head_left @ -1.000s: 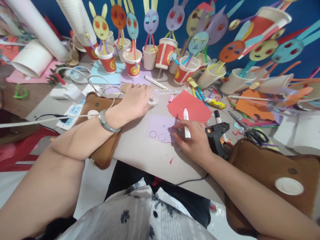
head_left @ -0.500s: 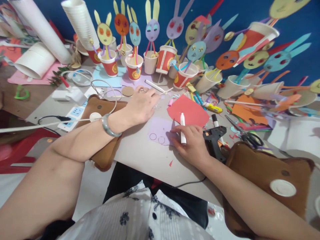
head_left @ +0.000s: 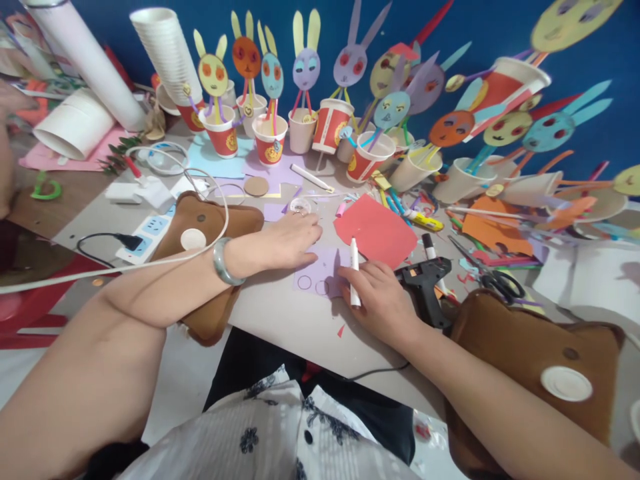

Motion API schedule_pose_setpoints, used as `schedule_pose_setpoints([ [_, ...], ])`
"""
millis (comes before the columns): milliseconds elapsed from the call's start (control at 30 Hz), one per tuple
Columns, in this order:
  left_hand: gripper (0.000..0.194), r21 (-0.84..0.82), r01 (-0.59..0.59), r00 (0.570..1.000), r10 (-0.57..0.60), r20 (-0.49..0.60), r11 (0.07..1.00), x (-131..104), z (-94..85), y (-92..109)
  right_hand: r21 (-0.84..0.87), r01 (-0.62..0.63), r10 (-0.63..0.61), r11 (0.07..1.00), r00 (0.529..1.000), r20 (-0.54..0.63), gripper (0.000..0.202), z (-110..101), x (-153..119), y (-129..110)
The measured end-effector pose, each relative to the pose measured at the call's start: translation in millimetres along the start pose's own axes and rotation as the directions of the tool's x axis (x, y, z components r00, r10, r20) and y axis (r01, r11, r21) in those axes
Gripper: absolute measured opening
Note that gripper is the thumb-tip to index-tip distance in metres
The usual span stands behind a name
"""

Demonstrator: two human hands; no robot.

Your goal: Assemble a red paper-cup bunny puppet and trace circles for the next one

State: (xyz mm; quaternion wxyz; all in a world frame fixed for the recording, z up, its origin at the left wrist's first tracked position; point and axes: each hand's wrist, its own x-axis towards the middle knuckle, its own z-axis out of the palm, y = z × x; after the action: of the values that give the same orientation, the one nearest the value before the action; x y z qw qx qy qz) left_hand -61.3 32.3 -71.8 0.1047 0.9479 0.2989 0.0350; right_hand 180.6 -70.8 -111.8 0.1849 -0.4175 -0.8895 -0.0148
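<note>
My right hand holds a white marker upright between thumb and fingers, over the right edge of a small purple paper. Two drawn circles show near that paper's lower edge. My left hand lies palm down at the paper's upper left, fingers apart, with a ring and a bracelet on that arm; nothing shows in its grasp. Just beyond its fingers is a clear round item. A red paper lies beyond my right hand.
Rabbit figures in paper cups line the back. A black glue gun and scissors lie right of my right hand. Brown cushions are under both forearms. A power strip and cables sit left. Another person's arm shows at the far left.
My left hand has come back toward me onto the purple paper's edge, away from the thin white stick. The marker in my right hand has shifted slightly left and down.
</note>
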Motion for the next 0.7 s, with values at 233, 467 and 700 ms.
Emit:
schedule_pose_setpoints([
  [233, 0.015, -0.010, 0.043, 0.997, -0.043, 0.061, 0.999, -2.4, -3.2, 5.5, -0.040, 0.036, -0.036, 0.999, 0.999, -0.010, 0.030, -0.9, 0.8, -1.6],
  [467, 0.013, -0.049, 0.049, 0.997, -0.046, 0.063, 0.998, -1.5, -5.1, 6.9, -0.057, 0.050, -0.051, 0.997, 0.998, -0.022, 0.027, -1.3, 0.8, -2.2],
  [700, 0.006, -0.158, 0.084, 0.993, -0.070, 0.092, 0.984, 2.0, -7.2, 8.1, -0.043, 0.033, -0.035, 0.999, 0.999, -0.034, 0.029, -1.0, 0.0, -2.4],
])
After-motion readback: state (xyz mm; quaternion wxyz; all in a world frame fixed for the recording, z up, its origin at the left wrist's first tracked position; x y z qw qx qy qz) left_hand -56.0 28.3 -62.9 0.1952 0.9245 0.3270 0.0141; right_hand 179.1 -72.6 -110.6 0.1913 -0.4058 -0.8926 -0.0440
